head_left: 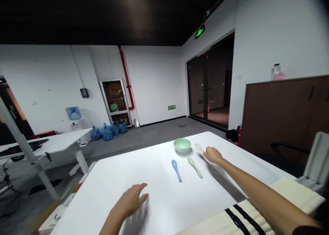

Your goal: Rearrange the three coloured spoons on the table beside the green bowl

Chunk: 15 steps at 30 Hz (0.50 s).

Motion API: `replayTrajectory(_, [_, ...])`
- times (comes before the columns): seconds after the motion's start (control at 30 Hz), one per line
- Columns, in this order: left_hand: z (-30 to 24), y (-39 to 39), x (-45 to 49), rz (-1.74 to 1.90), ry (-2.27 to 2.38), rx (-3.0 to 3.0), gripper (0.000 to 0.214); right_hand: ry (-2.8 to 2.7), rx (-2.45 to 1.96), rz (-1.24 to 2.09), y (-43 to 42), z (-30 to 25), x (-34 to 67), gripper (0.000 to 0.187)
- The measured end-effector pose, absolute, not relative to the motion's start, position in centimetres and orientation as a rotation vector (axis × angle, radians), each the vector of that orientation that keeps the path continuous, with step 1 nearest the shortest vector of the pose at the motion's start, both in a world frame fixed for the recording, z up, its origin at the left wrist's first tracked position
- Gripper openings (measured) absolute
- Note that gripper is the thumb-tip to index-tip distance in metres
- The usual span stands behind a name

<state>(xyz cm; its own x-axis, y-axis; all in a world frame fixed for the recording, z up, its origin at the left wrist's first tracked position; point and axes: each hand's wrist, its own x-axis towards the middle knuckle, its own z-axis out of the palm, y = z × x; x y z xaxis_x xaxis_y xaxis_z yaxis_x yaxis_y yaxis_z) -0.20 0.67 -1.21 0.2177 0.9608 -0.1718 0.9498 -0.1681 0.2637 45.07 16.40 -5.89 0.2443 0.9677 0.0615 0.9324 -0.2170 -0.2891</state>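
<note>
My right hand reaches across the white table, its fingers closed on the handle of a cream spoon that lies just right of a pale green bowl. A blue spoon and a light green spoon lie side by side in front of the bowl, left of my right hand. Nearer to me, my left hand rests flat on the table with its fingers stretched out and nothing in it.
A cream cloth with black stripes lies at the table's near right edge. A brown cabinet and a dark chair stand to the right. Another white desk, a water dispenser and blue water jugs are at the left back.
</note>
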Motion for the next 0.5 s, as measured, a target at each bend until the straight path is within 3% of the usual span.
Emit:
replayTrajectory(0.23, [-1.5, 0.7, -0.6, 0.065, 1.781, 2.181, 0.058, -1.823, -2.112, 0.137, 19.6, -2.4, 40.1, 0.03])
replayTrajectory(0.5, [-1.6, 1.0, -0.9, 0.073, 1.802, 2.163, 0.058, -1.821, -2.16, 0.133, 23.6, -3.0, 36.3, 0.03])
